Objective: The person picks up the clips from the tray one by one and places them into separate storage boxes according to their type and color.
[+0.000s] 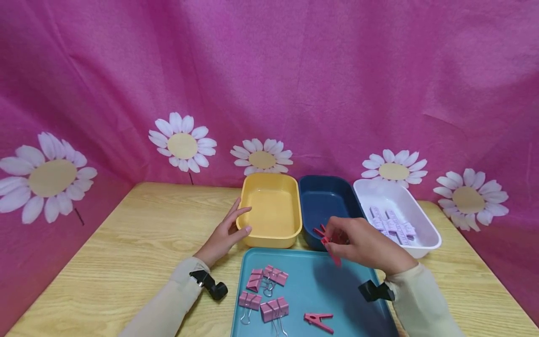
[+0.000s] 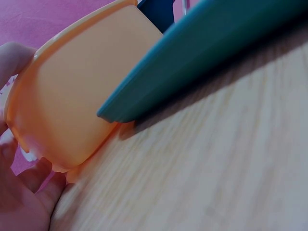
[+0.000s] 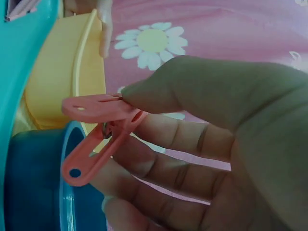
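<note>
At the left, a pale sleeve crosses the desk (image 1: pixel 139 243), and the left forearm slants forward and inward. The left hand (image 1: pixel 223 236) rests at the left side of the yellow bin (image 1: pixel 271 213), its fingers spread and fairly straight; thumb and forefinger reach over the rim, while others lie along the outer wall. Nearer the person, four pink binder clips (image 1: pixel 274 309) sit on the left part of the teal tray (image 1: pixel 296 281), with a loose red peg (image 1: pixel 313 319) to their right. Over the near end of the navy bin (image 1: pixel 330 201), the right hand (image 1: pixel 364 245) reaches in from the right, wrist low, its thumb and fingers pinching a clothespin (image 3: pixel 115 111), with the handles pointing away from the palm. Furthest right, the white bin (image 1: pixel 389 199) holds lilac pieces (image 1: pixel 393 227).
</note>
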Demonstrator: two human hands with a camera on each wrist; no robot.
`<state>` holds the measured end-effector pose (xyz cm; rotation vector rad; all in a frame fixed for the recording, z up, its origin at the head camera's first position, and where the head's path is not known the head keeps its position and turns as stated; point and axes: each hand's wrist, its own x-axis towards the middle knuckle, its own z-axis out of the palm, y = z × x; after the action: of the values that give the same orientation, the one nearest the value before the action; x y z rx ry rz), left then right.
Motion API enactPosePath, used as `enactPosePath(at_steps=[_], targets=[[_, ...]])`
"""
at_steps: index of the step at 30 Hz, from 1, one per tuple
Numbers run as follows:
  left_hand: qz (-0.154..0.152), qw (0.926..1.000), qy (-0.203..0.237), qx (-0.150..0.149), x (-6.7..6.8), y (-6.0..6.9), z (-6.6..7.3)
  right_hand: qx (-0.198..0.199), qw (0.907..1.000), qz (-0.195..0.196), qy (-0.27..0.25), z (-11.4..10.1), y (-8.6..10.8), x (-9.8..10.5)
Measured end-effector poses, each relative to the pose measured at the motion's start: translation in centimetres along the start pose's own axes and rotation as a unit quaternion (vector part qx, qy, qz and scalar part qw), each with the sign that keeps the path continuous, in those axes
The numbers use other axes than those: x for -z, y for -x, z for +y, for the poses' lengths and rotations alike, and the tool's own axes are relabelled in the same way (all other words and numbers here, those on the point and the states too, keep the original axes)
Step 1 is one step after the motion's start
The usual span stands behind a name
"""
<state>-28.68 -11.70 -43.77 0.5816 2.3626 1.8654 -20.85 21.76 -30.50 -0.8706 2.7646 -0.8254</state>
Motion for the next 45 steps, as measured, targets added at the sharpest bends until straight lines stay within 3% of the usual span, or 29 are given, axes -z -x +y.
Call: enactPosePath(at_steps=[3, 9, 12, 20, 32, 45], targets=[[-0.005, 1.0000, -0.001, 0.005, 0.0, 0.1, 0.3, -0.012, 0.9997, 0.017, 0.012, 0.2, -0.3, 0.2], [-0.007, 0.9999, 0.001, 0.010, 0.0, 1.2, 2.9, -0.015, 0.9972, 0.060, 0.042, 0.7, -0.9, 0.6], [-0.007, 0.9999, 0.003, 0.010, 0.0, 1.4, 3.4, -0.016, 0.9961, 0.076, 0.043, 1.0, -1.1, 0.8], [-0.008, 0.9999, 0.005, 0.012, -0.3, 1.3, 3.2, -0.021, 0.9943, 0.102, 0.023, 2.0, -1.1, 0.8], [-0.007, 0.9999, -0.004, 0.007, -0.1, 1.5, 3.4, -0.027, 0.9864, 0.159, 0.034, 3.2, -1.3, 0.9], [-0.009, 0.9999, -0.001, 0.010, -0.1, 1.3, 3.0, -0.066, 0.9819, 0.177, 0.015, 4.9, -1.5, 0.6]])
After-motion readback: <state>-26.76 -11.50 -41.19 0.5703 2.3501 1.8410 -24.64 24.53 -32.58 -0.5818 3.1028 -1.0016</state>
